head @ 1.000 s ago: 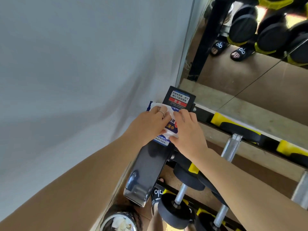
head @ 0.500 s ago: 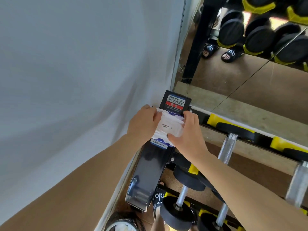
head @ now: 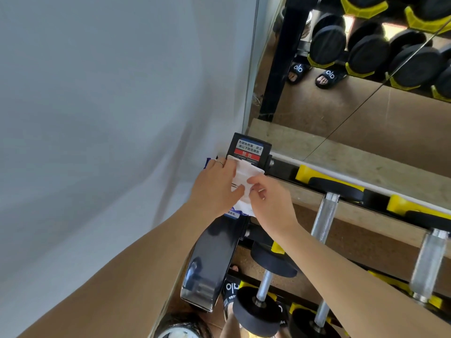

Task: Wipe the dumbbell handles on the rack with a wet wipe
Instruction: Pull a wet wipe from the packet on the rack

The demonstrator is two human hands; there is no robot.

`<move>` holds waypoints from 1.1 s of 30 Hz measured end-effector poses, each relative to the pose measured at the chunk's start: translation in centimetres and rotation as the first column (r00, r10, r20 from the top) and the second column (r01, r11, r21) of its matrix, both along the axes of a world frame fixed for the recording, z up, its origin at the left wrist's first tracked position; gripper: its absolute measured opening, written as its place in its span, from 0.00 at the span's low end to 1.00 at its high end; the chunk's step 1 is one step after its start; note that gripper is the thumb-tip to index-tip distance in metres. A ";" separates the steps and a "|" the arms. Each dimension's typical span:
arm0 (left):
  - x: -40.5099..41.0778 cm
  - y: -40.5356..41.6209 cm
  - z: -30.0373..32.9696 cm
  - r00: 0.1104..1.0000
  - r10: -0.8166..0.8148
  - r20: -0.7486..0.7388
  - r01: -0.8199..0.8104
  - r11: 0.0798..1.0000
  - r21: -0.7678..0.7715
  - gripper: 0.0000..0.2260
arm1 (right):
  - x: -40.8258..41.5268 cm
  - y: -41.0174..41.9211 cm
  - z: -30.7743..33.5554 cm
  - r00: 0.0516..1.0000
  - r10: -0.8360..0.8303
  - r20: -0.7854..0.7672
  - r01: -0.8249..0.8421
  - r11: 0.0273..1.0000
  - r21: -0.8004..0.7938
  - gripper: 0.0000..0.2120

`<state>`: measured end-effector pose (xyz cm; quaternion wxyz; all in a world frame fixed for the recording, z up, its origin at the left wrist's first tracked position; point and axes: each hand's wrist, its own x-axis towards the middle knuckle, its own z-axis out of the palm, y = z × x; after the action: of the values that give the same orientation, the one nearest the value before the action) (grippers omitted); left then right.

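Note:
A white and blue wet wipe pack (head: 240, 191) rests on top of the black rack post (head: 214, 254), under the warning label (head: 249, 148). My left hand (head: 214, 189) presses the pack from the left. My right hand (head: 271, 203) pinches white material at the pack's middle with thumb and fingertips. Dumbbells with knurled steel handles (head: 323, 218) lie on the rack (head: 288, 172) to the right, between black heads and yellow cradles.
A white wall fills the left. A mirror (head: 353, 76) behind the rack reflects dumbbells and sandalled feet. More dumbbells (head: 258, 311) sit on the lower tier. A bin with a dark liner (head: 180, 328) stands at the floor below the post.
The pack has been turned from its printed blue face to its white side. My right thumb and fingers have moved onto the pack's middle and pinch there.

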<state>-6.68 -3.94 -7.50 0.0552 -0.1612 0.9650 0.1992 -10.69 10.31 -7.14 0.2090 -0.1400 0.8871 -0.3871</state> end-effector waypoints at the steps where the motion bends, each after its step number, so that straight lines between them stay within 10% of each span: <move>1: 0.1 -0.1 0.0 1.000 0.020 -0.022 -0.020 1.000 0.018 0.15 | -0.1 -0.1 0.0 0.999 0.027 -0.021 -0.027 0.999 0.017 0.12; 18: 1.4 -1.0 -0.7 0.992 0.118 0.034 -0.123 0.949 0.290 0.02 | -0.6 -1.5 -0.2 0.987 0.053 0.152 -0.031 0.989 -0.143 0.25; 33: 1.6 -1.7 -1.7 0.949 0.312 0.047 -0.303 0.861 0.409 0.02 | -1.8 -2.9 -1.5 0.749 0.590 -0.303 -0.446 0.786 0.427 0.12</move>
<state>-5.10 -5.61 -9.22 0.0456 -0.2956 0.8639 0.4053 -12.48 7.45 -8.62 0.1335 -0.4271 0.8862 -0.1199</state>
